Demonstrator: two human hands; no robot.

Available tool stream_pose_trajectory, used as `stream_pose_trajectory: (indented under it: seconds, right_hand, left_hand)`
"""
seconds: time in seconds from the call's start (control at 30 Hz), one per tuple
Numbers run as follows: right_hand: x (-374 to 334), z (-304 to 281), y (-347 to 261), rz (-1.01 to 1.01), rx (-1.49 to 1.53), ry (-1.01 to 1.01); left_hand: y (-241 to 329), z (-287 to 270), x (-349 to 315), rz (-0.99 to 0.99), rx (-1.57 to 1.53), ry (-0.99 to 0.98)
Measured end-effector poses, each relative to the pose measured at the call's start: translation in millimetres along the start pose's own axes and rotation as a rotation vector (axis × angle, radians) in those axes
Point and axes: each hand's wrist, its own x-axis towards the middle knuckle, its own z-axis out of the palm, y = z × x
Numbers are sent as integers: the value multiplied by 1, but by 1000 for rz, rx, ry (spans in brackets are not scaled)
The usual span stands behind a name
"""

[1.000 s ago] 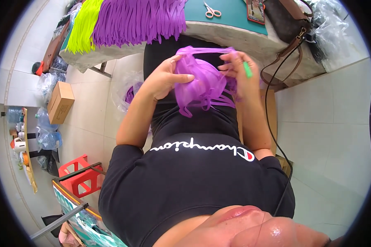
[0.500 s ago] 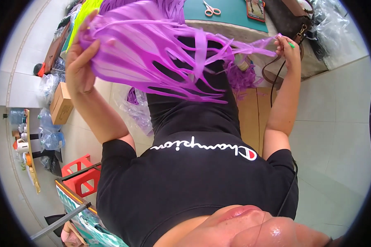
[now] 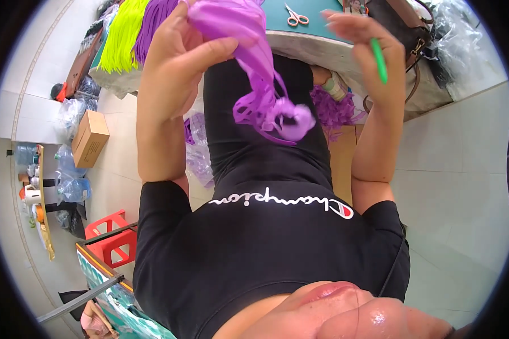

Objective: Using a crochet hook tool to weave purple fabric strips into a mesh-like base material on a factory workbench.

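A clear plastic bag (image 3: 199,161) on the floor left of centre has purple pieces inside, while the cardboard box (image 3: 90,138) farther left shows only its outside. At upper right, a dark handbag (image 3: 400,31) rests on the table edge; its contents cannot be seen. The left hand (image 3: 175,62), upper left of centre, is clamped on a purple strip bundle (image 3: 253,62), thumb pressed over it, its tangled ends hanging into the upper middle. The right hand (image 3: 395,59), apart from the bundle at upper right, has blurred, outstretched fingers and holds a slim green tool (image 3: 379,61).
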Motion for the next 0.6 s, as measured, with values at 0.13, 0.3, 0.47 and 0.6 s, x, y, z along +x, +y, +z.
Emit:
stream_pose_trajectory:
  seconds: [0.13,0.3,0.47,0.6]
  right_hand:
    - [44,36,26,-588,1132,55]
    - [45,52,-73,-26,-246,102]
    - [97,2,-52,112,45,67]
    - [119,-46,-58,63,356,5]
  left_hand:
    - [22,18,19,-25,-267,-17]
    - [36,29,46,103,-232,-181]
    - [57,40,71,42,46,-189]
    - [57,8,96,66,500,-285]
